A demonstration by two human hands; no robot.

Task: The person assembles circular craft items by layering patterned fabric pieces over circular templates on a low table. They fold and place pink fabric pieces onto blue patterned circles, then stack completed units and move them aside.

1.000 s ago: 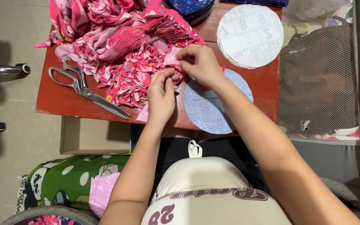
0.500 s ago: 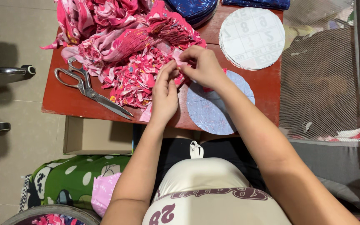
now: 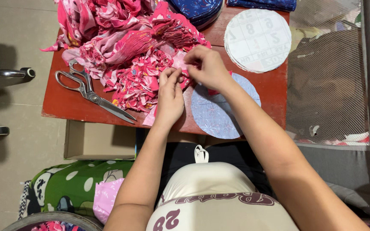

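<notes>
— What do the hands hold?

— A small pink strip of cloth (image 3: pixel 184 73). It is over the red table (image 3: pixel 65 105), at the edge of the pile of pink ruffled fabric (image 3: pixel 138 72) and just beside the light blue fabric circle (image 3: pixel 219 113). Both hands meet on it.

— How is the grip?

— The left hand (image 3: pixel 170 96) has its fingertips pressed together on the strip, pinching it from below. The right hand (image 3: pixel 208 68) is closed on the same strip from above, its fingers curled. The two hands touch each other at the fingertips.

— And what lies around them?

— The blue circle lies flat under the right wrist, and its near edge goes a little over the table border. Under the right hand something red shows on the circle; I cannot tell what it is. To the left of the pile lie large metal scissors (image 3: pixel 93 94), closed, with the tips pointing to the person. At the far right of the table there is a stack of white paper circles (image 3: pixel 258 40), and behind the pile a stack of dark blue fabric circles (image 3: pixel 195 8). Under the table stands a cardboard box (image 3: pixel 95 141).
</notes>
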